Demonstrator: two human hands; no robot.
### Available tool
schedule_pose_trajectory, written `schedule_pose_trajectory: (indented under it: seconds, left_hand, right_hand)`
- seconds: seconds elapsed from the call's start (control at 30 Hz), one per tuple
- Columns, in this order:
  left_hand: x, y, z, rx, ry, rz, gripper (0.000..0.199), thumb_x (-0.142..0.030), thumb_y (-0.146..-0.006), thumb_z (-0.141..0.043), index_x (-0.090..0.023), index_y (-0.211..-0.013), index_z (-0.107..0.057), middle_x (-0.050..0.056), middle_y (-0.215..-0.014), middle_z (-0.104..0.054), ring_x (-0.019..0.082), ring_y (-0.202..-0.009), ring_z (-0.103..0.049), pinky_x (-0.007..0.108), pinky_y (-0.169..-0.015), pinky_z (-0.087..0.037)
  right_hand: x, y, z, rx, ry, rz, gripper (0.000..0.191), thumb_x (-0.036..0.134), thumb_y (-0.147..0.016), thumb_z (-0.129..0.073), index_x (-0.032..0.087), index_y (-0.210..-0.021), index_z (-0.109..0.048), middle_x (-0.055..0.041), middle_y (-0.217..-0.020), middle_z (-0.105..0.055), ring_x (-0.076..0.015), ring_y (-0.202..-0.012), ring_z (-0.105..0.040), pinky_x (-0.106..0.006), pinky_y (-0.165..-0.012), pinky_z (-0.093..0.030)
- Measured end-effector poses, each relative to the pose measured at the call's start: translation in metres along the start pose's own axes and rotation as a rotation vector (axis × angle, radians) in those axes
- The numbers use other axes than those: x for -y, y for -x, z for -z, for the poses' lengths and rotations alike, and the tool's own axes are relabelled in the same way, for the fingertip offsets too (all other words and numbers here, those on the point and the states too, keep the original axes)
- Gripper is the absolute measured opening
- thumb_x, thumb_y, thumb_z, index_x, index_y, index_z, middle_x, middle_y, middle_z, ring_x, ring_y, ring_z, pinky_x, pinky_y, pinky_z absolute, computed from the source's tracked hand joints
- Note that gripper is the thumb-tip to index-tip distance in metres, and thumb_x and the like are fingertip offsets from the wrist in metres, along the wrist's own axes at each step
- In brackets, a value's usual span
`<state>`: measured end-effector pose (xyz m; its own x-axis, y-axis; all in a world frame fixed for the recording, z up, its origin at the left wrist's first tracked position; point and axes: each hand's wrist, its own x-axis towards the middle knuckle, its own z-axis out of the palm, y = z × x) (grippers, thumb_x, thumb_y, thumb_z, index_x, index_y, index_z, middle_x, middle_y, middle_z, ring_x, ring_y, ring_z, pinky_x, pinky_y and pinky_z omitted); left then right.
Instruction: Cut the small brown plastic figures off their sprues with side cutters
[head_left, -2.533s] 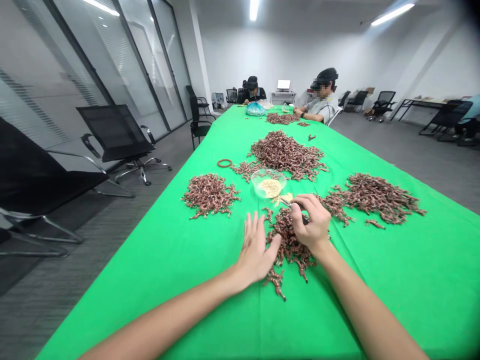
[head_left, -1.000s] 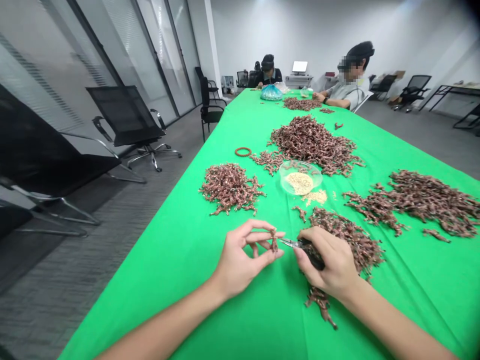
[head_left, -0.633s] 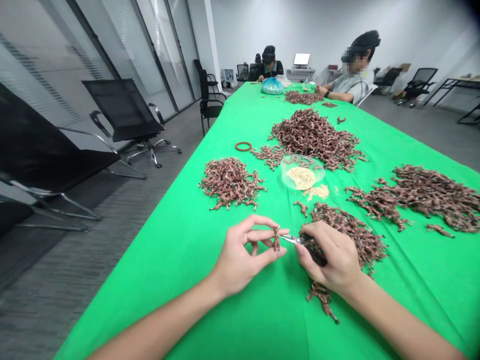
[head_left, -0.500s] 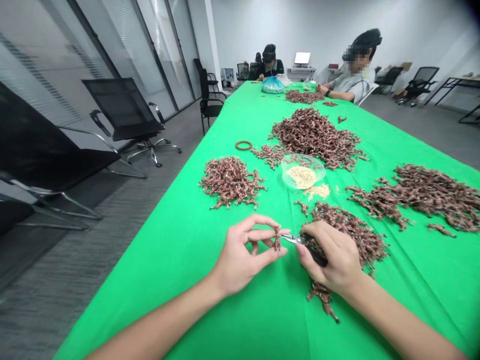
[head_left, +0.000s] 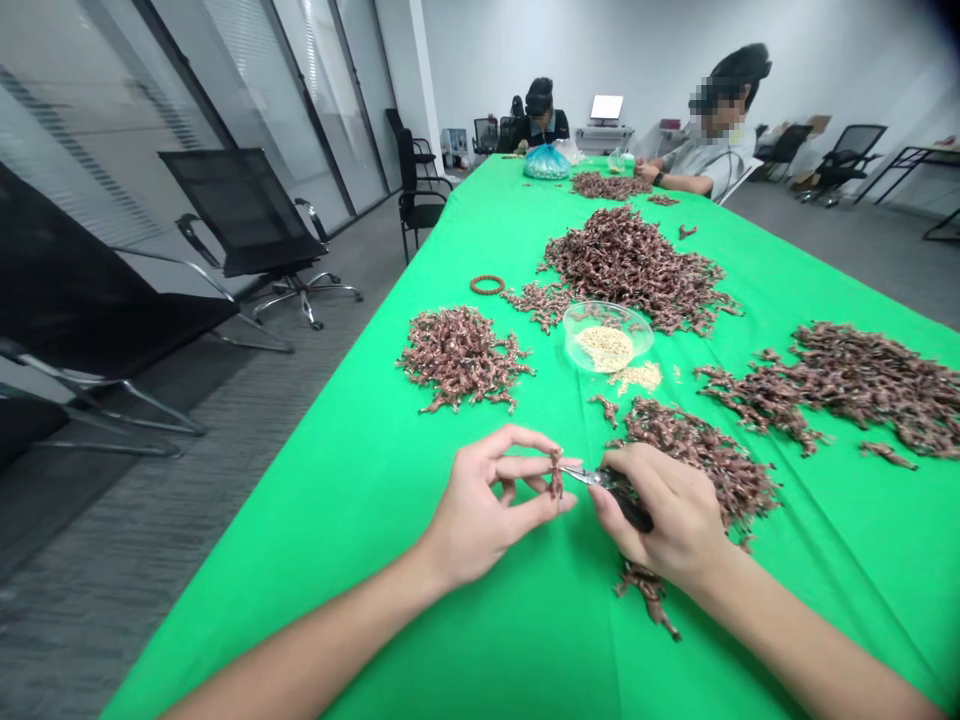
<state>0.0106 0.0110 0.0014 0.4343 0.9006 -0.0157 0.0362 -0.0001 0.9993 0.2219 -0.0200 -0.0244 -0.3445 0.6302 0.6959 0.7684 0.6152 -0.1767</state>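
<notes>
Between thumb and fingertips, my left hand (head_left: 480, 505) grips a small brown figurine (head_left: 556, 476), held upright. My right hand (head_left: 667, 505) is wrapped round black-handled pliers (head_left: 630, 508), whose metal tips reach the figurine's side. Whether the jaws bite on it is too small to tell. Beneath and beyond my right hand lies a pile of brown figurines (head_left: 712, 460). A clear bowl (head_left: 609, 338) of small pale pieces stands ahead of my hands, with some pale pieces (head_left: 637, 377) spilled beside it. Left of the bowl is a smaller figurine pile (head_left: 461, 358).
The green tablecloth (head_left: 360, 560) bears a large pile (head_left: 634, 265) farther back, another pile (head_left: 885, 385) at right and a brown ring (head_left: 487, 285). Two people sit at the far end near a blue bag (head_left: 547, 162). Black chairs (head_left: 247, 210) stand left.
The view has shifted slightly, so the background sits a little higher. Both hands keep nearly the same pose, with the pliers' tips still at the figurine.
</notes>
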Motion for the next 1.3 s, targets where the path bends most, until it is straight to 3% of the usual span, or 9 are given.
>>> schedule_pose_trajectory:
  seconds: [0.2,0.53,0.67,0.83,0.93,1.03,1.13,1.2,1.3]
  left_hand:
    - [0.0,-0.001,0.003,-0.008,0.057,-0.004,0.047,-0.028,-0.069,-0.085,-0.017,-0.111,-0.068,0.008,-0.095,-0.078,0.022,-0.087,-0.073,0.03,-0.076,-0.056]
    - [0.002,-0.004,0.004,-0.056,0.118,0.001,0.041,-0.023,-0.068,-0.085,-0.018,-0.107,-0.074,0.007,-0.105,-0.078,0.025,-0.098,-0.074,0.035,-0.092,-0.06]
    - [0.003,-0.005,0.007,-0.033,0.086,-0.031,0.042,-0.021,-0.068,-0.086,-0.018,-0.108,-0.075,0.006,-0.106,-0.077,0.025,-0.1,-0.073,0.033,-0.093,-0.06]
    - [0.003,-0.006,0.013,0.042,0.068,-0.043,0.042,-0.02,-0.066,-0.087,-0.02,-0.106,-0.076,0.005,-0.109,-0.076,0.024,-0.101,-0.073,0.029,-0.093,-0.06]
    - [0.002,-0.006,0.014,0.06,0.072,-0.047,0.042,-0.018,-0.065,-0.087,-0.022,-0.105,-0.077,0.003,-0.107,-0.077,0.022,-0.101,-0.073,0.026,-0.092,-0.059]
    - [0.0,-0.006,0.013,0.04,0.1,-0.04,0.042,-0.017,-0.065,-0.087,-0.021,-0.105,-0.076,0.003,-0.105,-0.078,0.021,-0.099,-0.074,0.024,-0.089,-0.06]
    - [-0.002,-0.006,0.011,0.016,0.155,-0.017,0.042,-0.016,-0.065,-0.087,-0.02,-0.105,-0.075,0.003,-0.101,-0.079,0.019,-0.095,-0.074,0.022,-0.085,-0.06]
    - [-0.003,-0.006,0.01,0.017,0.198,0.007,0.041,-0.015,-0.065,-0.087,-0.019,-0.104,-0.075,0.003,-0.099,-0.079,0.018,-0.093,-0.075,0.021,-0.083,-0.06]
    - [-0.004,-0.006,0.008,0.029,0.272,0.049,0.04,-0.015,-0.064,-0.088,-0.018,-0.102,-0.075,0.004,-0.095,-0.08,0.018,-0.09,-0.075,0.02,-0.079,-0.06]
  right_hand:
    - [0.0,0.0,0.0,0.006,0.083,-0.028,0.02,0.027,-0.087,-0.062,0.015,-0.102,-0.057,-0.0073,-0.078,-0.063,-0.0174,-0.067,-0.06,-0.029,-0.058,-0.046]
    - [0.005,-0.002,0.002,0.042,0.059,-0.058,0.016,0.028,-0.089,-0.061,0.015,-0.098,-0.059,-0.0046,-0.073,-0.06,-0.0148,-0.061,-0.055,-0.027,-0.055,-0.041]
    - [0.014,-0.009,0.009,0.114,-0.123,-0.227,0.014,0.029,-0.092,-0.055,0.017,-0.088,-0.061,0.0012,-0.064,-0.056,-0.0104,-0.053,-0.05,-0.025,-0.053,-0.037]
    - [0.023,-0.017,0.023,0.409,-0.418,-0.568,0.036,0.036,-0.095,-0.051,0.019,-0.063,-0.049,0.0053,-0.054,-0.042,-0.0078,-0.048,-0.037,-0.026,-0.049,-0.028]
    - [0.023,-0.017,0.026,0.503,-0.549,-0.671,0.041,0.039,-0.097,-0.046,0.019,-0.061,-0.043,0.0059,-0.053,-0.032,-0.0082,-0.049,-0.03,-0.026,-0.046,-0.024]
    - [0.02,-0.015,0.025,0.381,-0.442,-0.568,0.032,0.035,-0.096,-0.05,0.018,-0.068,-0.053,0.0051,-0.056,-0.042,-0.0082,-0.05,-0.037,-0.025,-0.048,-0.03]
    - [0.015,-0.012,0.022,0.117,-0.159,-0.269,0.014,0.027,-0.087,-0.062,0.014,-0.091,-0.062,-0.0022,-0.073,-0.06,-0.0122,-0.062,-0.053,-0.026,-0.058,-0.042]
    - [0.011,-0.01,0.019,0.016,-0.008,-0.106,0.022,0.024,-0.083,-0.067,0.01,-0.099,-0.062,-0.0082,-0.082,-0.065,-0.0167,-0.072,-0.059,-0.029,-0.064,-0.046]
    - [0.007,-0.007,0.017,-0.033,0.14,0.012,0.029,0.025,-0.079,-0.072,0.008,-0.1,-0.063,-0.0117,-0.086,-0.067,-0.0206,-0.076,-0.061,-0.032,-0.067,-0.049]
